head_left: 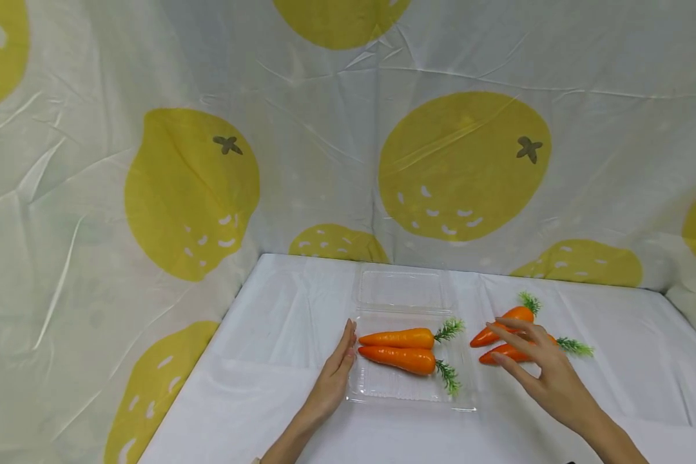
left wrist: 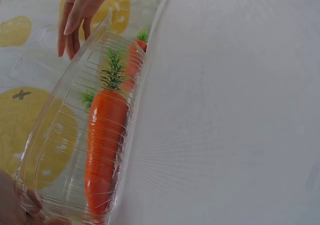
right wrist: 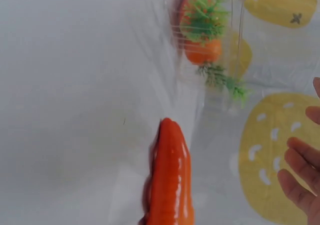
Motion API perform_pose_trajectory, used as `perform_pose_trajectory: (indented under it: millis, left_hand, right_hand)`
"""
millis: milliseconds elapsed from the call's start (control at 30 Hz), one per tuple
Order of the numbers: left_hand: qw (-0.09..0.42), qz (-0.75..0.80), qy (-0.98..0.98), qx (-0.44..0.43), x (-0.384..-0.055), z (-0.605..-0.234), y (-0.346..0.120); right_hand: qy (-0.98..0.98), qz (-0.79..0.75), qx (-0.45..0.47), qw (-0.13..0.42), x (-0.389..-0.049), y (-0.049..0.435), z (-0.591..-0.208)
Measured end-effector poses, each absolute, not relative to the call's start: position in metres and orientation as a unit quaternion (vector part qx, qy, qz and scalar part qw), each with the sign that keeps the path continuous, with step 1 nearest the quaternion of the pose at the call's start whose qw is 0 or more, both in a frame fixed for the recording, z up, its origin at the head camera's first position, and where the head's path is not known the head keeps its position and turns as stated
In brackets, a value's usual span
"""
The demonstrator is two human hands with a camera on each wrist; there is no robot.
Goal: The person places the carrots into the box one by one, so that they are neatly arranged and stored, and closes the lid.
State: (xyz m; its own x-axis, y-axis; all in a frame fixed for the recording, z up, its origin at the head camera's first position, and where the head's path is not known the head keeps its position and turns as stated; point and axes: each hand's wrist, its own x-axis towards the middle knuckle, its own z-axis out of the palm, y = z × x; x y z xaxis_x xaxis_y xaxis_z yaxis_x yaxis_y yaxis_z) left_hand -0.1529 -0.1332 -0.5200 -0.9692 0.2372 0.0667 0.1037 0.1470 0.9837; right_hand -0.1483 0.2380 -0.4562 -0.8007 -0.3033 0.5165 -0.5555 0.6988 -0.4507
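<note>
An opened clear plastic clamshell box point(head_left: 377, 390) lies on the table with two toy carrots point(head_left: 400, 359) side by side in it, green tops to the right. My left hand point(head_left: 332, 377) rests along the box's left wall, fingers straight. In the left wrist view the box wall point(left wrist: 37, 135) stands before a carrot point(left wrist: 105, 150). Over two more carrots point(head_left: 507, 351) to the right of the box hovers my right hand point(head_left: 548, 380), fingers spread and partly covering them. The right wrist view shows that hand point(right wrist: 302, 170) apart from the nearest carrot point(right wrist: 171, 180).
The box's lid point(head_left: 403, 288) lies folded back flat behind its base. A white cloth covers the table point(head_left: 290, 335). Lemon-print curtains point(head_left: 319, 161) hang along the table's back and left edges.
</note>
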Motion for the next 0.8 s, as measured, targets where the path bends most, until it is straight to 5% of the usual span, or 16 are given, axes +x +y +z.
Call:
perform_pose_trajectory:
  millis: [233,800]
  left_hand:
    - [0.050,0.645,0.754,0.113,-0.154,-0.520,-0.133]
    - [0.046,0.642,0.756,0.119,-0.154,-0.520,-0.133]
  right_hand:
    - [-0.889,0.306,0.231,0.249,-0.147,0.268,-0.457]
    - [-0.919,0.288,0.128,0.235,-0.140,0.349,-0.488]
